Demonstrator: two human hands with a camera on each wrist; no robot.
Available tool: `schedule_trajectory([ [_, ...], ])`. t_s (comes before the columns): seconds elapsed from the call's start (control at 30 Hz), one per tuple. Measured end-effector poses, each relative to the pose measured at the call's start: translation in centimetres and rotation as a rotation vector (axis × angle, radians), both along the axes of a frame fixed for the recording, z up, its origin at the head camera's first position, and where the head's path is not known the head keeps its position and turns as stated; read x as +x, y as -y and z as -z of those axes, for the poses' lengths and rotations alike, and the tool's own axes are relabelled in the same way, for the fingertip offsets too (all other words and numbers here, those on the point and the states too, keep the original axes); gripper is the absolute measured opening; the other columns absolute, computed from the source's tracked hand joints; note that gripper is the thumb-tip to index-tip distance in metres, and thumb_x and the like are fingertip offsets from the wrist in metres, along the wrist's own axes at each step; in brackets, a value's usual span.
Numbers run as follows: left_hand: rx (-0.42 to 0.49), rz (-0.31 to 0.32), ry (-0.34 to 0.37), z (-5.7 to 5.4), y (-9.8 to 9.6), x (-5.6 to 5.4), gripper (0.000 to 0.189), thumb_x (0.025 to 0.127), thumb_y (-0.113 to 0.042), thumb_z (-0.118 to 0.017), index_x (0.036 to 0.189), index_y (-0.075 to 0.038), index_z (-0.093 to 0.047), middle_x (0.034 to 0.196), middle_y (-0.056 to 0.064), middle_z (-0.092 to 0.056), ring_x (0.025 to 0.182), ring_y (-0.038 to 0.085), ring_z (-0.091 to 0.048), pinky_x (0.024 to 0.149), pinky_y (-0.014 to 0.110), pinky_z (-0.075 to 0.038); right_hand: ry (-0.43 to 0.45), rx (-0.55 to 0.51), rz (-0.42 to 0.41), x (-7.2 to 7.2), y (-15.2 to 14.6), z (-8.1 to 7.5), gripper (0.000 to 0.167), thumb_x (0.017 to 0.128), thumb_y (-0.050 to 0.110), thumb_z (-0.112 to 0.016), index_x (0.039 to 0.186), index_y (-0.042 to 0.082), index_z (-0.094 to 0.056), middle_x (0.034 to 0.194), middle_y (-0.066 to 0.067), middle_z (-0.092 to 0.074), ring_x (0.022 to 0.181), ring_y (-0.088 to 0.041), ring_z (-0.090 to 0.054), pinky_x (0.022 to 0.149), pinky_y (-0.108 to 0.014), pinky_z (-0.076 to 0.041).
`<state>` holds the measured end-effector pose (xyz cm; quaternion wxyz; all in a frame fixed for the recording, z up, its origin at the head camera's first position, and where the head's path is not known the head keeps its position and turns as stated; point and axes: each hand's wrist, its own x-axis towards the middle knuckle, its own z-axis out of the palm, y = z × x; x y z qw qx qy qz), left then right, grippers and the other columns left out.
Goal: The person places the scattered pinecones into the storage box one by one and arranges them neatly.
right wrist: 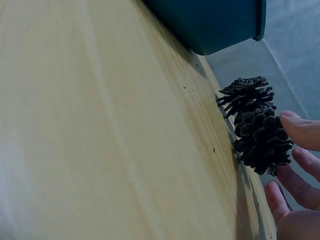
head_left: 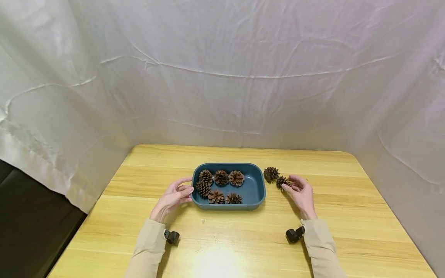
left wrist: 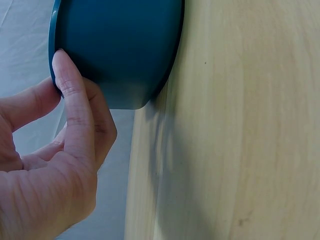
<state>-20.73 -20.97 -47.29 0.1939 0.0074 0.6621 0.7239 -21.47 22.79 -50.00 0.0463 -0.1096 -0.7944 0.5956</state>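
Observation:
My left hand (head_left: 175, 196) grips the left end of a dark teal rectangular tray (head_left: 253, 189), thumb and fingers pinching its rim. Several brown pine cones (head_left: 216, 197) sit inside, along the tray's back, left and front. To the right of the tray, my right hand (head_left: 301, 192) has its thumb and fingers curved around a pine cone (right wrist: 262, 140), fingertips at its scales. Another pine cone (head_left: 271, 174) lies just beyond that one, close to the tray's right end. The left wrist view shows the tray's wall (left wrist: 117, 55) between my fingers and the table.
The light wooden table (head_left: 222, 231) has its back edge near a pale hanging cloth (head_left: 243, 96), which also runs along both sides. At the far left is a dark surface (head_left: 31, 220). Small black cameras (head_left: 294, 234) are strapped to both wrists.

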Motion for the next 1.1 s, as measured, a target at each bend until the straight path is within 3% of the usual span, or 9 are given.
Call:
schedule_trajectory([
  [0.27, 0.000, 0.003, 0.000, -0.03, 0.02, 0.00, 0.061, 0.101, -0.002, -0.054, 0.153, 0.008, -0.024, 0.099, 0.002, -0.061, 0.077, 0.005, -0.061, 0.074, 0.019, -0.061, 0.023, 0.055, -0.052, -0.12, -0.30, 0.14, 0.057, 0.093, 0.008, -0.071, 0.144, -0.002, -0.048, 0.146, -0.023, -0.052, 0.129, -0.027, -0.050, 0.111, -0.028, -0.044],
  [0.6, -0.001, 0.005, 0.004, -0.08, 0.02, -0.02, 0.060, 0.101, -0.001, -0.053, 0.153, 0.009, -0.024, 0.099, 0.002, -0.061, 0.075, 0.006, -0.062, 0.074, 0.019, -0.061, 0.029, 0.043, -0.029, -0.31, -0.33, 0.27, 0.052, 0.092, 0.003, -0.071, 0.140, -0.002, -0.053, 0.144, -0.023, -0.054, 0.116, -0.014, -0.053, 0.089, -0.002, -0.043],
  [0.93, -0.005, 0.004, -0.001, 0.00, 0.05, -0.12, 0.060, 0.101, 0.000, -0.053, 0.153, 0.009, -0.024, 0.098, 0.002, -0.062, 0.074, 0.006, -0.063, 0.073, 0.019, -0.061, 0.019, -0.022, -0.008, -0.18, -0.27, 0.24, 0.054, 0.090, 0.001, -0.072, 0.140, -0.003, -0.052, 0.139, -0.027, -0.054, 0.093, 0.008, -0.055, 0.084, -0.001, -0.048],
  [1.1, -0.005, -0.001, 0.005, 0.03, 0.04, -0.11, 0.060, 0.102, -0.001, -0.053, 0.153, 0.009, -0.024, 0.097, 0.002, -0.061, 0.074, 0.006, -0.062, 0.072, 0.018, -0.061, 0.006, -0.064, 0.008, -0.11, -0.22, 0.07, 0.054, 0.089, 0.004, -0.074, 0.138, -0.004, -0.053, 0.127, -0.016, -0.062, 0.089, 0.010, -0.058, 0.083, -0.004, -0.051],
])
